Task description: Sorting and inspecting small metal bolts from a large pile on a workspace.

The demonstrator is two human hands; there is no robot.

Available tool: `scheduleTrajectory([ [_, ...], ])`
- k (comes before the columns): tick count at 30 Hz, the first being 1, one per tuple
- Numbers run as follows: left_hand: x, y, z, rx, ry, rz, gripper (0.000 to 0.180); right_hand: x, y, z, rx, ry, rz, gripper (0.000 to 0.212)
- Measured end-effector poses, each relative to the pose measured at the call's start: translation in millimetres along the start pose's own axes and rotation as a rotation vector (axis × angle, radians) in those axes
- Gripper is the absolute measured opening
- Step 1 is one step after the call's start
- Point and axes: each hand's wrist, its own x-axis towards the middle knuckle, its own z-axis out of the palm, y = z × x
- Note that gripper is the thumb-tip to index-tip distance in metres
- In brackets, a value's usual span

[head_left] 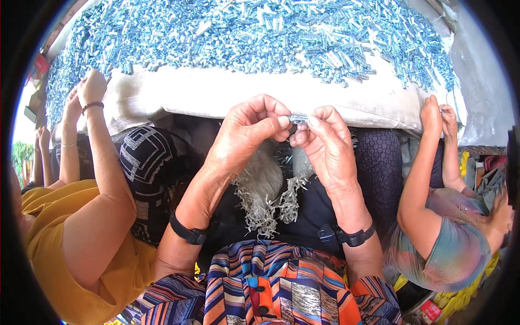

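Between the fingertips of both my hands is a small bluish metal tube [298, 119], held level just in front of the table's near edge. My left hand [254, 122] pinches its left end with thumb and forefinger. At the other end, my right hand [329, 138] grips it the same way, the remaining fingers curled below. Most of the tube is covered by my fingers. Beyond my hands, a big pile of similar short shiny tubes [233, 40] spreads over the white cloth [216, 89] on the table.
A co-worker in a yellow top [92, 238] sits close on my left, hands at the table edge. Another in a multicoloured top [449, 244] works on my right. A frayed woven sack [260, 189] hangs over my lap. Yellow material [460, 300] lies at lower right.
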Motion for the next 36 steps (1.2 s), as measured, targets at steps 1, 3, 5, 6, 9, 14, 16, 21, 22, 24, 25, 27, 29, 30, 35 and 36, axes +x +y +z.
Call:
scheduleTrajectory([
  [1,-0.1,0.3,-0.5,-0.014,-0.007,0.0,0.009,0.0,0.9,-0.3,-0.008,-0.005,-0.006,0.004],
  [3,0.2,0.8,-0.9,-0.007,-0.002,0.003,0.01,0.6,2.8,-0.4,-0.036,-0.012,-0.03,0.004],
  [5,0.4,1.2,-0.8,-0.003,0.002,0.005,0.011,0.5,2.9,-0.6,-0.066,-0.016,-0.054,0.004],
  [6,-0.2,2.3,-0.9,0.025,-0.005,0.009,0.011,0.4,2.5,-0.3,-0.039,-0.015,-0.024,0.005],
  [9,-1.4,3.2,-5.4,0.056,-0.068,0.032,0.012,-0.2,2.4,-2.1,0.06,-0.053,0.074,0.006],
  [14,-8.8,6.5,-1.3,-0.053,-0.231,-0.071,0.016,-5.4,0.6,-8.0,0.163,-0.172,0.266,0.011],
  [16,-9.5,3.9,-0.2,-0.049,-0.259,-0.068,0.017,-7.1,-1.2,-9.9,0.155,-0.195,0.269,0.011],
  [21,-9.5,-2.6,-4.1,-0.077,-0.287,-0.061,0.017,-8.8,-5.3,-8.8,0.113,-0.197,0.257,0.01],
  [22,-9.7,-3.2,-4.6,-0.089,-0.294,-0.055,0.017,-8.6,-5.2,-8.7,0.121,-0.205,0.265,0.01],
  [24,-8.4,-5.7,-6.6,-0.099,-0.299,-0.048,0.017,-9.3,-5.1,-5.4,0.13,-0.216,0.274,0.011],
  [25,-7.3,-8.1,-8.4,-0.113,-0.28,-0.038,0.017,-10.8,-5.2,-0.5,0.061,-0.165,0.2,0.01],
  [27,-5.9,-8.0,-9.1,-0.126,-0.263,-0.026,0.016,-11.2,-5.0,5.0,-0.009,-0.116,0.122,0.009],
  [29,-6.6,-6.1,-6.7,-0.055,-0.168,-0.014,0.015,-10.0,-5.5,7.2,-0.181,-0.066,-0.002,0.008],
  [30,-6.7,-6.7,-6.2,-0.055,-0.172,-0.012,0.015,-10.1,-5.8,7.1,-0.24,-0.033,-0.022,0.007],
  [35,-7.5,-2.4,-13.3,-0.038,-0.268,-0.032,0.012,-6.6,-13.1,4.7,-0.14,-0.118,0.125,0.009],
  [36,-7.7,-2.2,-13.2,-0.038,-0.27,-0.031,0.012,-5.7,-14.5,2.9,-0.026,-0.189,0.261,0.01],
])
